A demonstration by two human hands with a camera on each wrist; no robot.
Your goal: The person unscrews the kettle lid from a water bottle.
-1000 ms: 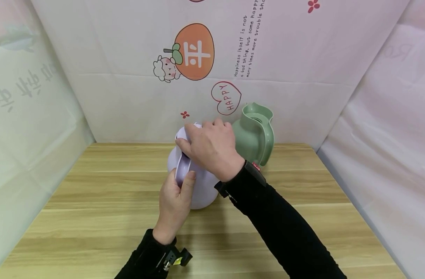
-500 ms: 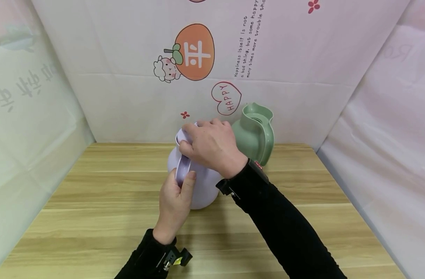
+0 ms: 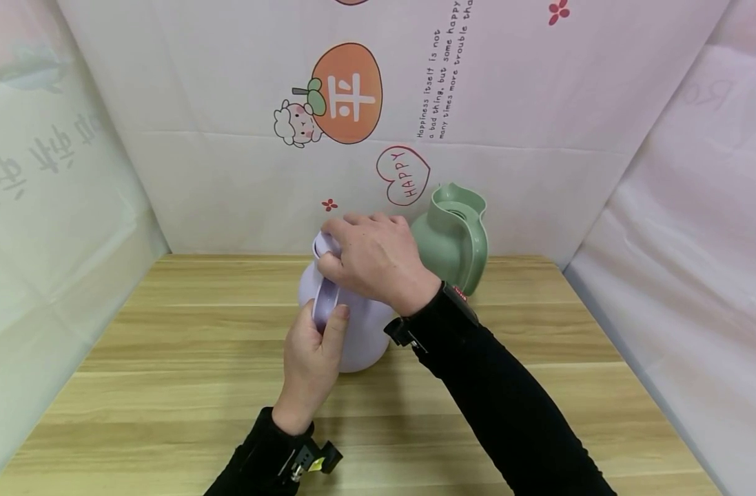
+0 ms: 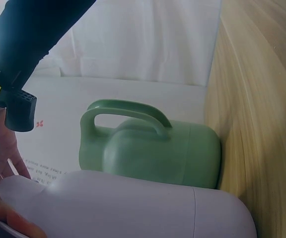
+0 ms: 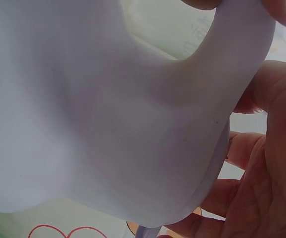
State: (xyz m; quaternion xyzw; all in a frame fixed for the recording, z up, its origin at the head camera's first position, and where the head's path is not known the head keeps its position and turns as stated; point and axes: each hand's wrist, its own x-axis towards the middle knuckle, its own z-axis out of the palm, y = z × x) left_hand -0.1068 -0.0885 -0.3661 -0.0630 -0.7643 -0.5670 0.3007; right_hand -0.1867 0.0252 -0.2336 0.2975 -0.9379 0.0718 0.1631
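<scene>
A lavender thermos jug [image 3: 366, 337] stands upright on the wooden table, in front of me. My left hand [image 3: 309, 355] grips its handle [image 3: 325, 306], thumb along the near side. Over the jug's mouth, my right hand [image 3: 380, 258] holds the lavender lid [image 3: 326, 243] with curled fingers; its palm hides most of the lid. The right wrist view has the jug's smooth neck [image 5: 118, 124] filling the frame, with right-hand fingers [image 5: 220, 196] bent over the top rim. In the left wrist view the jug's body [image 4: 143, 208] lies along the bottom.
Close behind the lavender jug, to the right, stands a green thermos jug [image 3: 442, 251] with a spout and a handle. A white printed cloth [image 3: 241, 186] hangs at the table's back edge, and more cloth lines both sides. The wooden tabletop [image 3: 185, 358] stretches around the jugs.
My right hand has turned slightly on the lid, thumb and fingers shifting a little rightward and nearer, so more of the lid's left side shows. Left hand and both jugs stay put.
</scene>
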